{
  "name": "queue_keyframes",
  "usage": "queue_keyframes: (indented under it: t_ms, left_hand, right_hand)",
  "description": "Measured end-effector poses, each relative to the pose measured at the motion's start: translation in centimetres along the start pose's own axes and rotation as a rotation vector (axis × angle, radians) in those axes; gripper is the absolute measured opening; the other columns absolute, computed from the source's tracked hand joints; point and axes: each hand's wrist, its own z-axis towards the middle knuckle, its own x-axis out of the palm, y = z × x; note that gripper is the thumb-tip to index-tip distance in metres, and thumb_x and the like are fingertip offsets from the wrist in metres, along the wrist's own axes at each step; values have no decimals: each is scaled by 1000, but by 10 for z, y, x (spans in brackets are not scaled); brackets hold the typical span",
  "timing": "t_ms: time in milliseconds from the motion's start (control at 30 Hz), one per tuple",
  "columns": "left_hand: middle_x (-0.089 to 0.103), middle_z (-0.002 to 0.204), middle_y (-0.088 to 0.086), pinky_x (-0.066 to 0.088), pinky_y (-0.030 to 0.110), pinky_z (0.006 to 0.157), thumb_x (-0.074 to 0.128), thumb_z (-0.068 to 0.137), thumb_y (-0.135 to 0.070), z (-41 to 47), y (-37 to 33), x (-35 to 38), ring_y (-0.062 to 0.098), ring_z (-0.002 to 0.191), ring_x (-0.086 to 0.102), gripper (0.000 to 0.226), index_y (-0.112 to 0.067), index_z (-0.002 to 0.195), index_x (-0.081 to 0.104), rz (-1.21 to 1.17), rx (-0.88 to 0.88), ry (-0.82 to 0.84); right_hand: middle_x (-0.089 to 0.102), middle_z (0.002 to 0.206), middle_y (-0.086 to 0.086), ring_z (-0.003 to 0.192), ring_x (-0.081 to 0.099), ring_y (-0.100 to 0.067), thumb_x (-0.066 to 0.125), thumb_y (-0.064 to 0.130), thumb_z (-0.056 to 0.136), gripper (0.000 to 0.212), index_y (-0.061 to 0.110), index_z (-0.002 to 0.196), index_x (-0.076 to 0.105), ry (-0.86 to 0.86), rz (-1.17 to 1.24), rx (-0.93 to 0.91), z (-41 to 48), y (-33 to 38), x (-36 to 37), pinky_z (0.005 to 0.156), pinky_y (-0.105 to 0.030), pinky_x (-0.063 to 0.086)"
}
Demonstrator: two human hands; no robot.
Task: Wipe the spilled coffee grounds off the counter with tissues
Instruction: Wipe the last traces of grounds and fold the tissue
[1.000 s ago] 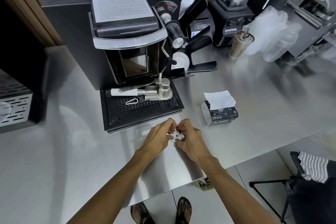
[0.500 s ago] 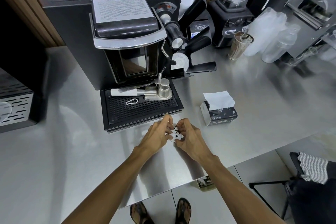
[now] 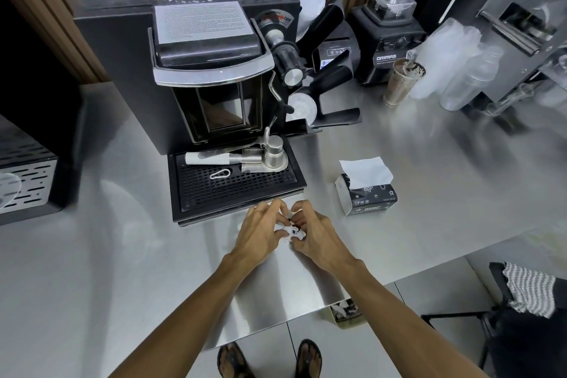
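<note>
A small crumpled white tissue (image 3: pixel 291 231) with dark coffee grounds on it sits on the steel counter (image 3: pixel 122 255), just in front of the grinder's drip tray. My left hand (image 3: pixel 263 232) and my right hand (image 3: pixel 316 235) pinch it from either side, fingertips touching it. A black tissue pack (image 3: pixel 365 195) with a white sheet sticking out lies to the right of my hands.
A black coffee grinder (image 3: pixel 214 77) with a drip tray (image 3: pixel 236 187) stands right behind my hands. Portafilters, a blender (image 3: pixel 388 40), a paper cup (image 3: pixel 403 83) and plastic cups fill the back right. The counter edge is close below, with a bin (image 3: pixel 345 311) under it.
Both hands have stayed together on the tissue, shifting slightly toward the drip tray while bunching it up.
</note>
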Motion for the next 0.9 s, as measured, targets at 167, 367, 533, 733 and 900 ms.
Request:
queue_keyframes:
  t_ms: [167,367,533,733,900]
  left_hand:
    - [68,94,-17,38,30,91,76,80,-23,-6,-1,5,10,101,47,43,-36,101,41,12,-36,-21]
    - [56,98,-10,43,33,88,73,81,-23,-15,-11,11,16,96,49,49,-48,96,33,-4,-102,-102]
    - [56,101,-9,42,31,85,71,83,-23,-17,-20,17,16,97,49,41,-40,104,40,-14,-105,-159]
    - [55,99,-9,38,26,75,72,83,-20,-15,-43,20,12,92,47,40,-38,101,40,-50,-50,-163]
    - [61,102,-10,42,28,77,71,83,-19,-11,-64,30,13,98,49,40,-36,101,39,-78,44,-104]
  right_hand:
    - [64,99,-2,83,62,-18,69,6,73,59,29,117,37,12,6,-5,-2,1,0,75,-36,56]
    - [64,98,-3,81,60,-21,65,5,75,56,29,116,36,39,16,-39,-2,0,-3,75,-39,54]
    - [65,100,-2,88,61,-18,66,5,74,57,30,115,37,42,1,-89,-1,-2,-15,80,-38,54]
    - [63,96,0,87,60,-15,67,4,73,57,26,117,39,-35,-5,-116,-18,-2,-42,80,-35,54]
    - [64,96,-2,87,61,-16,71,5,75,55,23,117,40,-126,-52,-121,-43,-9,-61,79,-34,55]
